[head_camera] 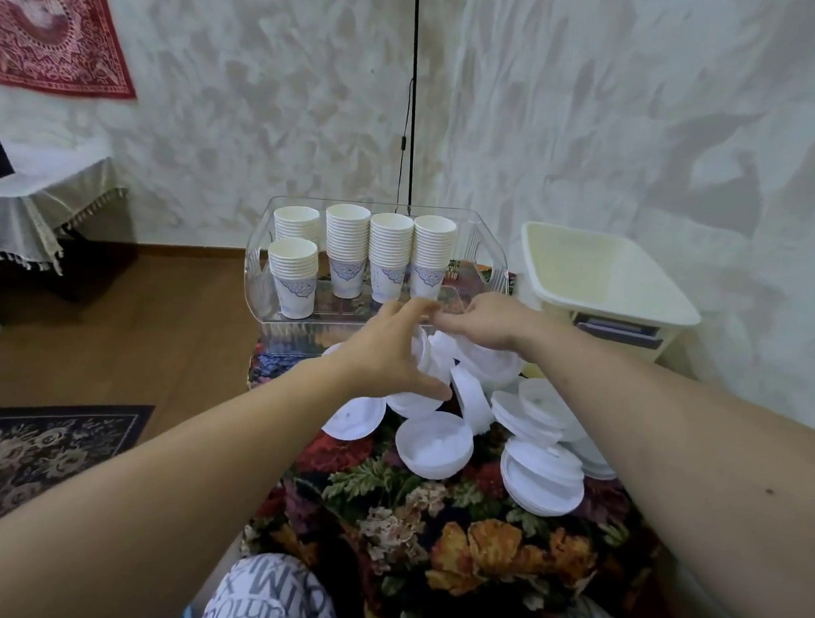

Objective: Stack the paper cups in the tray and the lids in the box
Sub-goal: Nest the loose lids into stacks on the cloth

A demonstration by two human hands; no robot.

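Both hands are out over the far side of the table [452,543], which wears a dark floral cloth. The left hand [388,351] has its grip spread wide, thumb low and fingers high, clasping a short stack of white lids [428,358] turned on edge, so the stack's long axis runs roughly level, left to right. The right hand [479,321] comes in from the other side with fingers curled down onto the top of the same bunch; whether it truly pinches a lid I cannot tell.

The loose lids [540,482] lie scattered nearer the person: several low piles lying flat on the right, one lid [434,443] hollow side up in the middle, another [354,416] flat on the left.

Beyond the hands stands the clear tray [491,261], holding five upright stacks of paper cups [389,259], mouths up, four in a back row and one in front at the left. The cream box [605,284] sits just right of the tray, open side up.
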